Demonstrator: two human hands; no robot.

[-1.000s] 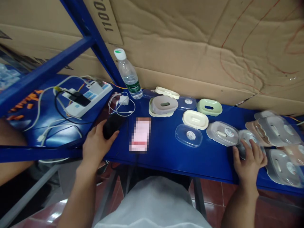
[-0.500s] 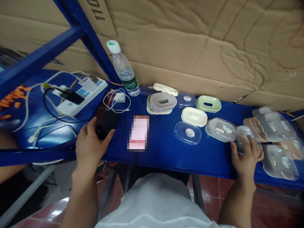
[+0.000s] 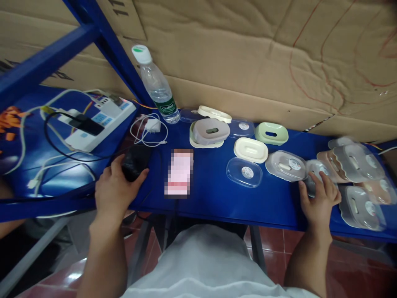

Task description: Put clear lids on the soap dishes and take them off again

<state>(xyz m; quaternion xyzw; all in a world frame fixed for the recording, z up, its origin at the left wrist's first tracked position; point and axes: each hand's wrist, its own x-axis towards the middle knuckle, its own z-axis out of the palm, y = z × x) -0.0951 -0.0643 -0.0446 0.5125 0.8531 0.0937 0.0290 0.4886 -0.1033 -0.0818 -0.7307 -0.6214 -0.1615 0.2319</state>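
My left hand has its thumb and fingers around a dark, blurred black object whose kind I cannot make out. On the right, my right hand grips a grey soap box with a clear lid, its fingers over the top and near side. Touching or close beside that box is another grey lidded soap box. To its left lie a cream drain tray and a loose clear lid with a round sticker. A phone, its screen pixelated, lies right of my left hand.
Stacked soap boxes and a single grey one crowd the right end. A green dish and a mauve tray sit toward the cardboard wall. Left are a water bottle, white charger and power strip.
The whole view has shifted slightly, with most things a little further left. Both hands keep their places on the black object and the grey soap box.
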